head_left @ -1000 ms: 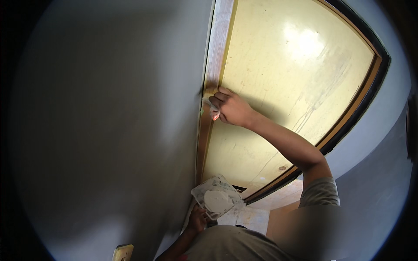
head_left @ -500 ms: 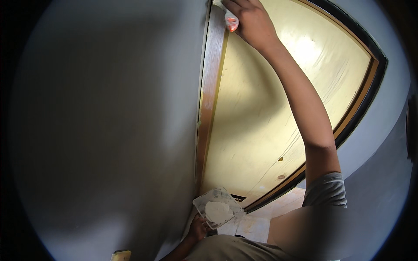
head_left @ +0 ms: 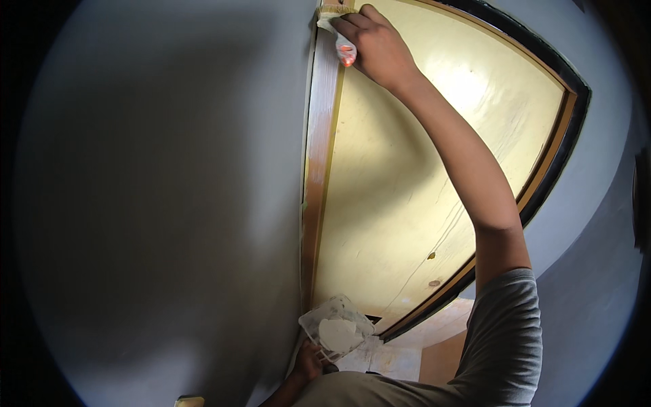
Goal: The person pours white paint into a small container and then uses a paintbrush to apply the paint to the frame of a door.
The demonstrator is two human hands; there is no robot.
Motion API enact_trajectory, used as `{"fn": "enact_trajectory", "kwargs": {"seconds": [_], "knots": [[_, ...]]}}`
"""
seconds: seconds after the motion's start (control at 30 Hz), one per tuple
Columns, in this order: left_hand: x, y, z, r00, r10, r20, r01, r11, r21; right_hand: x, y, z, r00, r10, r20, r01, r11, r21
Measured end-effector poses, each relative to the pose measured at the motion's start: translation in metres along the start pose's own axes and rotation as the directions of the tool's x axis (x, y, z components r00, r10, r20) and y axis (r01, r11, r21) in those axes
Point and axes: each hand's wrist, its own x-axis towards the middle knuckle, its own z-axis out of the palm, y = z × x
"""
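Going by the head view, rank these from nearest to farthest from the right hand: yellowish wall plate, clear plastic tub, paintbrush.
1. Paintbrush: gripped in the right hand, at the top of the view.
2. Clear plastic tub: low, near the middle, held by the left hand.
3. Yellowish wall plate: at the bottom edge, left side.

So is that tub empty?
No: pale paint lies in the tub held by the left hand. How deep, I cannot tell.

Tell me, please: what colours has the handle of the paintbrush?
The paintbrush handle is whitish with orange-red near its end, seen best in the head view.
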Motion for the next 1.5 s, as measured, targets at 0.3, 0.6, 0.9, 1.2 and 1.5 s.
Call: {"fn": "enact_trajectory", "kwargs": {"seconds": [0.3,0.6,0.9,1.2,1.5], "knots": [[-0.002,-0.003,-0.011,0.999,0.020,-0.047,-0.021,0.999,-0.034,-0.075,-0.060,0.011,0.954,-0.179,0.241,0.162,0.983,0.089],[0.010,-0.011,-0.009,1.000,-0.011,-0.002,0.011,1.000,-0.026,0.018,0.007,0.000,0.992,-0.111,0.063,0.117,0.987,-0.110],[0.007,-0.010,-0.016,1.000,-0.019,-0.020,0.018,0.999,-0.044,0.014,-0.008,-0.008,0.988,-0.042,0.150,0.047,0.998,-0.029],[-0.005,-0.003,-0.008,0.999,0.051,0.015,-0.050,0.998,-0.044,-0.152,-0.144,0.033,0.872,-0.335,0.356,0.306,0.942,0.136],[-0.011,-0.006,-0.013,0.997,0.068,0.020,-0.067,0.997,-0.045,-0.165,-0.166,0.046,0.496,0.005,0.868,-0.568,0.758,0.320]]}}
